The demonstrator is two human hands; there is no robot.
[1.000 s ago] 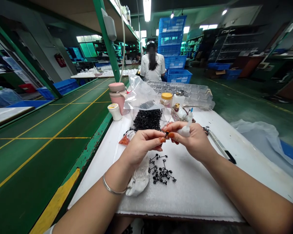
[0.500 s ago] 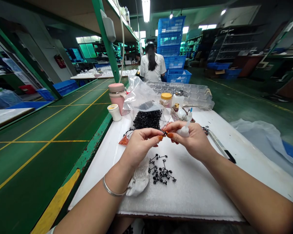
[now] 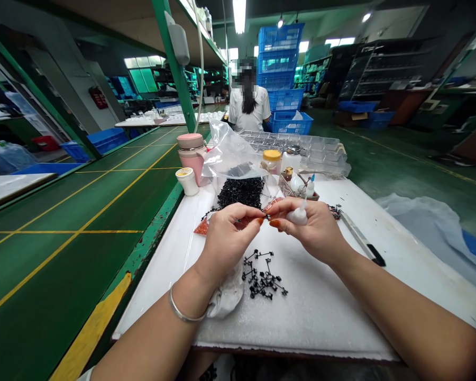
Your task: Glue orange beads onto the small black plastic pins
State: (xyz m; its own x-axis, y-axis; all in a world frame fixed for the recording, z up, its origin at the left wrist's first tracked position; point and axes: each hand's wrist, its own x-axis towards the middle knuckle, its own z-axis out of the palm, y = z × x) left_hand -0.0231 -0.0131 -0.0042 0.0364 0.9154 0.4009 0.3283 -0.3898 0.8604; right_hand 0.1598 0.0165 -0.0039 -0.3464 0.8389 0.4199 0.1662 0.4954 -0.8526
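My left hand [image 3: 230, 233] and my right hand [image 3: 311, 227] meet over the white work surface, fingertips pinched on a small black part [image 3: 266, 216]. Most of that part is hidden by the fingers. Within my right hand, a small white squeeze bottle [image 3: 299, 215] with a thin nozzle is also tucked. Below the hands lies a loose group of black plastic parts [image 3: 264, 283], thin stems with small knobbed ends. Beyond them is a heap of similar black parts [image 3: 240, 193] at a clear plastic bag [image 3: 230, 156]. A crumpled white cloth [image 3: 227, 296] lies beside my left wrist.
Orange-red pieces in a bag [image 3: 201, 227] lie left of the heap. Behind stand a pink mug [image 3: 191, 156], a white tub [image 3: 186, 181], a yellow-lidded jar [image 3: 271, 160] and a clear compartment tray [image 3: 321, 151]. A flat tool with a black end [image 3: 363, 238] lies right. A person [image 3: 249, 103] sits ahead.
My hands stay together on the small black part, with only slight finger movement. The whole view has shifted slightly; the loose parts lie as before.
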